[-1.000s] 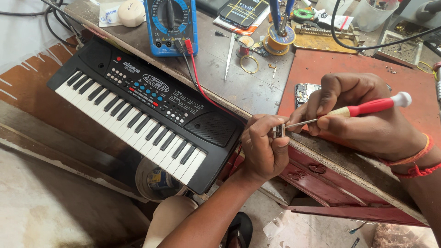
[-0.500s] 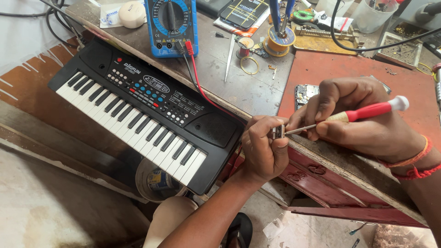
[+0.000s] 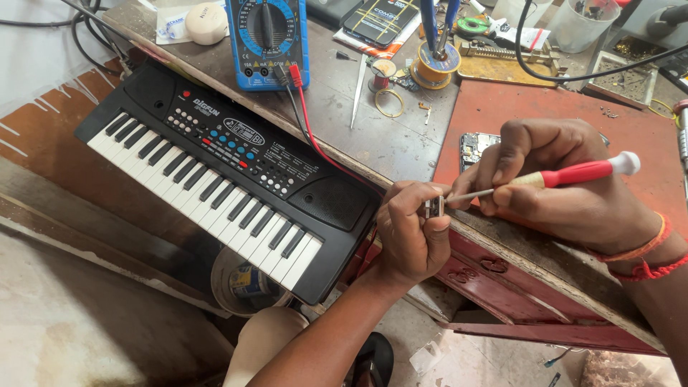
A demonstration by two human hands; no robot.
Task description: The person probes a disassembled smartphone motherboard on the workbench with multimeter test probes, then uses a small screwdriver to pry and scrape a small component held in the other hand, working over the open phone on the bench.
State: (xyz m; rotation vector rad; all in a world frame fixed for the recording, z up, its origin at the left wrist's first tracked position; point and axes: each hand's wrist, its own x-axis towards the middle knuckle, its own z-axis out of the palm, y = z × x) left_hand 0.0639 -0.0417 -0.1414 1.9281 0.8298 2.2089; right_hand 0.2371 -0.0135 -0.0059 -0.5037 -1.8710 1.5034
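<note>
My left hand (image 3: pixel 410 231) pinches a small metal part (image 3: pixel 433 208) at the workbench's front edge. My right hand (image 3: pixel 566 193) grips a screwdriver (image 3: pixel 573 174) with a red handle and white cap; its tip touches the small part. A black toy keyboard (image 3: pixel 215 175) with white and black keys leans against the bench edge to the left of my left hand.
On the wooden workbench (image 3: pixel 387 140) lie a blue multimeter (image 3: pixel 269 39) with red and black leads, tweezers (image 3: pixel 358 89), a solder spool (image 3: pixel 433 68), a small circuit board (image 3: pixel 473 147) and a red mat (image 3: pixel 545 111). Below are a round tin (image 3: pixel 244 283) and my knee (image 3: pixel 269 344).
The hands and screwdriver stay nearly in place; the screwdriver handle has dipped slightly. The keyboard has not moved.
</note>
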